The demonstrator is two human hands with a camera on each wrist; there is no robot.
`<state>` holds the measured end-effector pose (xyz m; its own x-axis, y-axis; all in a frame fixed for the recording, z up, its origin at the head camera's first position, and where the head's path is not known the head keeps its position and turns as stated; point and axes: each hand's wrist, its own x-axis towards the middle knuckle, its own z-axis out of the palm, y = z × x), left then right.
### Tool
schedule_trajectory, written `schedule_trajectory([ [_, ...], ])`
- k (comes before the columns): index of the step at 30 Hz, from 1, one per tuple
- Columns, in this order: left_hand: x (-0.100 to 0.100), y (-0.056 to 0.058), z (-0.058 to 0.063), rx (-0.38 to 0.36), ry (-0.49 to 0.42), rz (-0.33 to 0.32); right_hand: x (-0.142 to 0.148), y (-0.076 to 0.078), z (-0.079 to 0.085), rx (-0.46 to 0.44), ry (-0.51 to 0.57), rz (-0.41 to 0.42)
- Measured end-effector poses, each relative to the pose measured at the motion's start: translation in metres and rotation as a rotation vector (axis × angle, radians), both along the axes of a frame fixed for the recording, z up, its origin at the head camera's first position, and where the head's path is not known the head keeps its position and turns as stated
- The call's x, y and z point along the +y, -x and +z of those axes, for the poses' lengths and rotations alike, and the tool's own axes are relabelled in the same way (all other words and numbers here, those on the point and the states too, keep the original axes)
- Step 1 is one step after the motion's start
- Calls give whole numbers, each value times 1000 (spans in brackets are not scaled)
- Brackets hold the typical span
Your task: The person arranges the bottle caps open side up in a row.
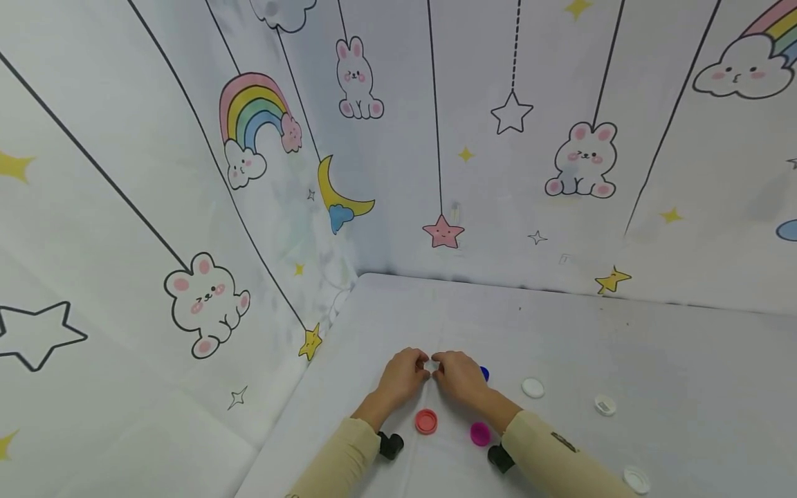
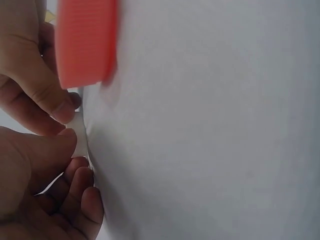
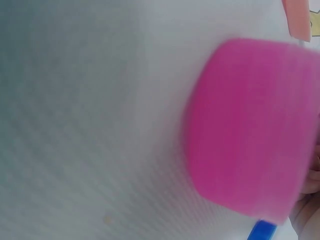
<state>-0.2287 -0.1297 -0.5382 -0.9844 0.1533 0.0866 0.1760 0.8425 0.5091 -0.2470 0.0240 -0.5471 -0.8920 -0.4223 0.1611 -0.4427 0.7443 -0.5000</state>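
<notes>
My left hand (image 1: 401, 377) and right hand (image 1: 461, 377) meet fingertip to fingertip low over the white cloth. Between them, in the left wrist view, both thumbs and fingers pinch a small white cap (image 2: 79, 136), mostly covered by the fingertips. An orange-red cap (image 1: 426, 422) with a ridged side lies on my side of the hands, between the forearms. Close to the right forearm sits a magenta cap (image 1: 480, 434), large in the right wrist view. Past the right hand a blue cap (image 1: 485, 373) shows only in part.
Off to the right lie three round white caps, one near the hand (image 1: 533, 387), one farther right (image 1: 605, 405), one by the right sleeve (image 1: 636, 480). A printed cloth wall (image 1: 498, 263) bounds the table at the back and left. Black wrist cameras (image 1: 391, 446) hang at the cuffs.
</notes>
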Motion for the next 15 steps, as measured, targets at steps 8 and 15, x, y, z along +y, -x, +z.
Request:
schedule_trajectory([
  [8, 0, 1, -3, 23, 15, 0, -1, -2, 2, 4, 24, -16],
  [15, -1, 3, 0, -4, 25, 1, 0, -3, 6, -5, 26, -11],
])
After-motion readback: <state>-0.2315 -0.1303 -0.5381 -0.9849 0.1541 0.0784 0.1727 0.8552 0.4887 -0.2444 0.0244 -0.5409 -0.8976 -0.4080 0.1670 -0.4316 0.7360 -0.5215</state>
